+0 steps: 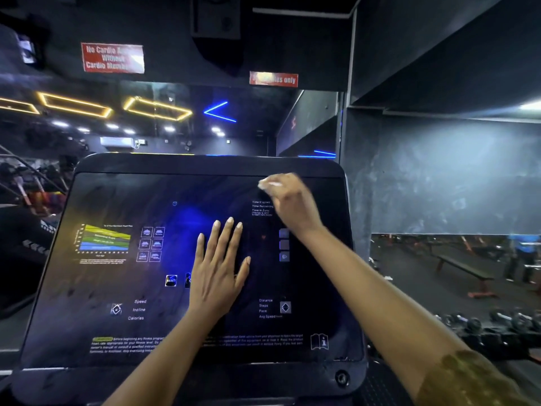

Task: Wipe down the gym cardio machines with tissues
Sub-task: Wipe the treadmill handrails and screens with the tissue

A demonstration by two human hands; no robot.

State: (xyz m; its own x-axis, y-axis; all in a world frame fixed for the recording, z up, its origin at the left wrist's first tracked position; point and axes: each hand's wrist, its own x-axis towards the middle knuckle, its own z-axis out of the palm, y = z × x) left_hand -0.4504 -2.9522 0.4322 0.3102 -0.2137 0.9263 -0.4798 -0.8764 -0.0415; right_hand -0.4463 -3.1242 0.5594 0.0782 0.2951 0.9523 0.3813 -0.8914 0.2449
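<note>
A small white tissue (268, 183) sits near the top right corner of a treadmill console (117, 288), just below its upper edge. The right hand (292, 205) holds it there, fingers curled around it. This hand is blurred, so the tissue appears to be bunched at the fingertips and pressed to the panel, though contact is hard to confirm. The left hand (218, 265) lies flat on the middle of the console, fingers straight and slightly spread, gripping nothing. Both forearms reach up from the bottom edge of the view. The console is a wide, dark, glossy panel tilted toward the viewer. A coloured chart (104, 238) is at its left side, with the words Speed, Incline and Calories below it, and a line of small warning text runs along the bottom edge. Distance, Steps and Pace are printed at the lower right. Beyond the console is a dim gym with yellow rectangular lights (73, 104) and a blue angled light (219, 112). A red sign (112, 57) with white lettering hangs above. To the right, a bench (465, 269) stands on the floor, and dumbbells (497, 320) lie nearer the viewer.
</note>
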